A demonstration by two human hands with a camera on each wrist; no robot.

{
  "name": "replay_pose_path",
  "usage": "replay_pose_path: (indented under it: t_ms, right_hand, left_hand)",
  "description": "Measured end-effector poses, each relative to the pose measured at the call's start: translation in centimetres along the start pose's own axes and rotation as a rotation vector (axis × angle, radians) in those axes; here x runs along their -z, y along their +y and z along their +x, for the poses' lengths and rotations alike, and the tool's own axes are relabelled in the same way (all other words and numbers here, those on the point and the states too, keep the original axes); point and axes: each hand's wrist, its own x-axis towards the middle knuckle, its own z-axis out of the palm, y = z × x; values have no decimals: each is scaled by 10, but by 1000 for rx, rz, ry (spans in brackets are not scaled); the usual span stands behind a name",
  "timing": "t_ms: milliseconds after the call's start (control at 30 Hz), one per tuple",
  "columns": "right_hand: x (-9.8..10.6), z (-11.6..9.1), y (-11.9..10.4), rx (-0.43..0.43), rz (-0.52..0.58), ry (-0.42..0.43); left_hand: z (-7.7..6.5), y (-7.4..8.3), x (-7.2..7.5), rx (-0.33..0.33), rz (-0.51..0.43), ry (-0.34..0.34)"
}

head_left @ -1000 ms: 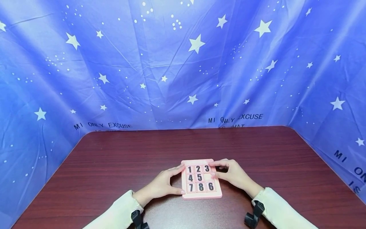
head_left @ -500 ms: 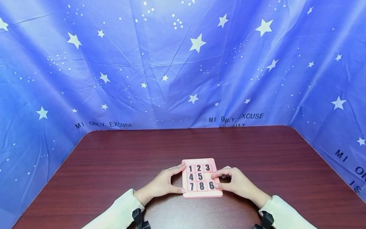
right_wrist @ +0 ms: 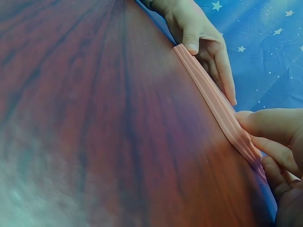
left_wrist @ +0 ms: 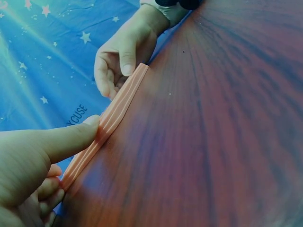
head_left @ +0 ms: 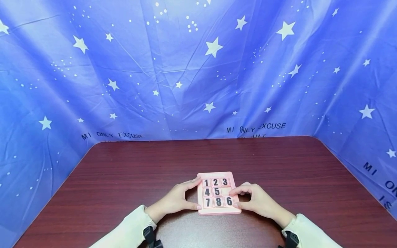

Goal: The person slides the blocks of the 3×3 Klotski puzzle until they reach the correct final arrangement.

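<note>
A pink number slide puzzle [head_left: 217, 192] lies flat on the table, its layered side [left_wrist: 110, 118] facing the left wrist view. Rows read 1 2 3, then 4 5 with a vacant slot at the right, then 7 8 6. My left hand [head_left: 175, 200] grips the puzzle's left side, thumb at the near corner and fingers by the far one. At the right side, my right hand [head_left: 258, 201] has curled fingers, its index tip over the vacant slot and its thumb tip beside the 6 tile [head_left: 228, 200]. The right wrist view shows that thumb [right_wrist: 272, 124] against the puzzle's edge.
Dark red wood-grain table [head_left: 149, 162] extends around the puzzle on all sides. A blue curtain [head_left: 173, 69] with white stars and lettering hangs behind the table and along both sides. Black camera mounts [head_left: 150, 236] sit at the cuffs.
My right hand has slid toward me along the puzzle's right side, from beside the 3 down to the 6 tile. The number order is the same; my left hand keeps its hold.
</note>
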Motion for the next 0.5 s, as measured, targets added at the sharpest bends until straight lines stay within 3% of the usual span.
replay_pose_path:
  t_ms: [500]
  right_hand:
    - [-1, 7, -2, -68, -29, 44]
  left_hand:
    - [0, 0, 0, -1, -4, 0]
